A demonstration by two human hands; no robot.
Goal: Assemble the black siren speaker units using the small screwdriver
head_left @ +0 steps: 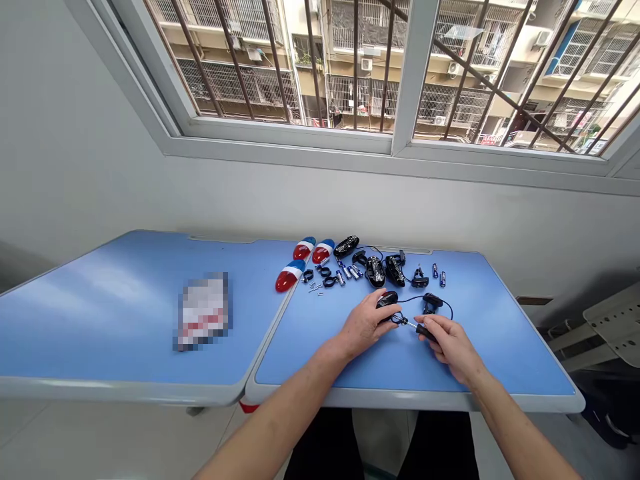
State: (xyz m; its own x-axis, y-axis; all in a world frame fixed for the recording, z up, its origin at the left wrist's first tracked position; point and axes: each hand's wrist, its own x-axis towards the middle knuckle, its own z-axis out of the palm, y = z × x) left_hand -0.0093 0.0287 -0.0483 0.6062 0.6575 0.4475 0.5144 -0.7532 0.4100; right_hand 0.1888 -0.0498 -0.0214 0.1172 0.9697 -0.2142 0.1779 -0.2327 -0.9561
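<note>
Near the front middle of the right-hand table, my left hand [369, 321] is closed on a black oval housing [387, 301]. A thin cable links that housing to a small black mount [432, 302] lying just above my right hand. My right hand [447, 343] grips the black handle of a screwdriver [425, 331]. Its metal shaft points left, and the tip meets a small black clamp [399, 319] beside my left fingertips. My fingers partly hide the housing and clamp, so how they join cannot be made out.
Farther back lie black oval housings [375, 272], red-white-blue shells [290, 275], black rings [329, 282], several batteries [356, 271] and small screws [315, 288]. Two batteries [443, 279] are at the right. A blurred-out item [204, 310] rests on the left table [115, 333]. A window stands behind.
</note>
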